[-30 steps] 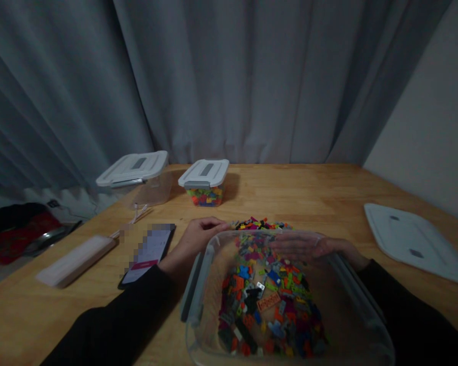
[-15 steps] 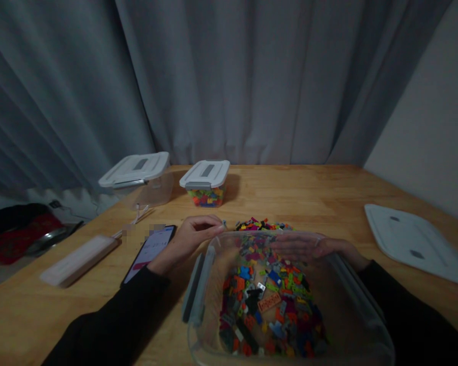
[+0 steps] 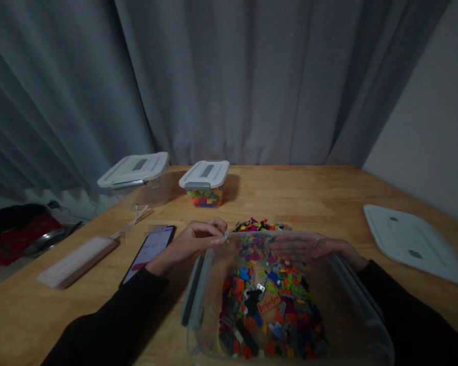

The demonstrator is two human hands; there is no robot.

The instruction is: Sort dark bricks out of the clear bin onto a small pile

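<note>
Close in front of me stands a clear plastic box (image 3: 361,305) without its lid, its bottom strewn with small building bricks (image 3: 248,300) in many colours. At the far left corner of its rim, my left hand (image 3: 198,239) pinches a small light grey toy brick piece (image 3: 226,236) between thumb and finger. My right hand (image 3: 309,246) is at the far right corner, its fingers stretched flat and pointing left; they look hazy, as if seen through the clear plastic. Just beyond the far wall lies a pile of bricks (image 3: 261,224).
A lidded box of bricks (image 3: 206,198) and a larger lidded clear box (image 3: 156,188) stand at the back left. A phone (image 3: 148,251) and a white power bank (image 3: 78,262) with a cable lie at left. A loose white lid (image 3: 412,241) rests at right.
My left hand has moved slightly down and right to the box rim, with the small grey piece in its pinch. My right hand stays in place.
</note>
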